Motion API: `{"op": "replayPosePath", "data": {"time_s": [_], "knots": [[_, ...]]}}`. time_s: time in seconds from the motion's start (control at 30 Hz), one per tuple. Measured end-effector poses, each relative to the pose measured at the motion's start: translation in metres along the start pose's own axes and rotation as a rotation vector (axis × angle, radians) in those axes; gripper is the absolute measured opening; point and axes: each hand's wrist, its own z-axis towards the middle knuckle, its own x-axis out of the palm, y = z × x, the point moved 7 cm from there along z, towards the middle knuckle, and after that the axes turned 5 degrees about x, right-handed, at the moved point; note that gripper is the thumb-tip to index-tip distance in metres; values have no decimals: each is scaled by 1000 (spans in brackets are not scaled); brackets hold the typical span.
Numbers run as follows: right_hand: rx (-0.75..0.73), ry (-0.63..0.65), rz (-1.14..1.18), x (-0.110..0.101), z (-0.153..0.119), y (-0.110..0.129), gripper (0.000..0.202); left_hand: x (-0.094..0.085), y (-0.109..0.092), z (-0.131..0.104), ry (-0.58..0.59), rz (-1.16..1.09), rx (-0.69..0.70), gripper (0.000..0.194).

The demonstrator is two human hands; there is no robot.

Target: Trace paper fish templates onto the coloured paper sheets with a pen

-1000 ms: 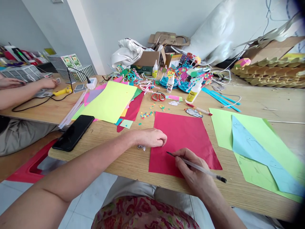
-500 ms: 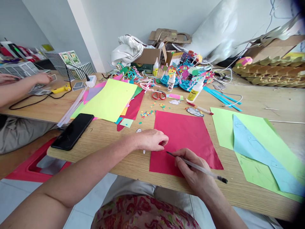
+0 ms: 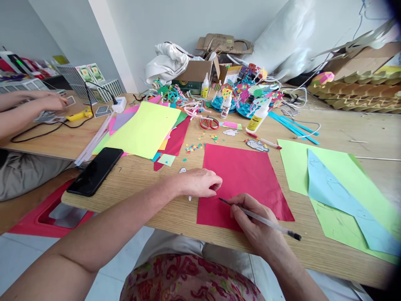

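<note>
Under the right hand (image 3: 258, 234) gripping 1 pen (image 3: 266, 221), red paper (image 3: 241, 167) is looking unmarked; the curled left hand (image 3: 200, 182) is hiding any contents; rightward, blue paper (image 3: 332, 192) is bearing outlines.

A garment (image 3: 188, 280) of dark red fabric, printed with swirling pink floral shapes and touches of yellowish green, is worn above pale grey, creased cloth trousers (image 3: 177, 246). The left forearm (image 3: 125, 215) and right forearm (image 3: 290, 263) are bare.

The left hand (image 3: 200, 182) hides part of a white paper cutout (image 3: 182, 170).
</note>
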Motion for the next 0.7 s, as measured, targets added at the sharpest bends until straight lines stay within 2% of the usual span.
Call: {"op": "replayPosePath", "data": {"time_s": [0.7], "knots": [[-22,38,41,-1,-4,2,17,-2,-2,0,29,4,-23,4]]}}
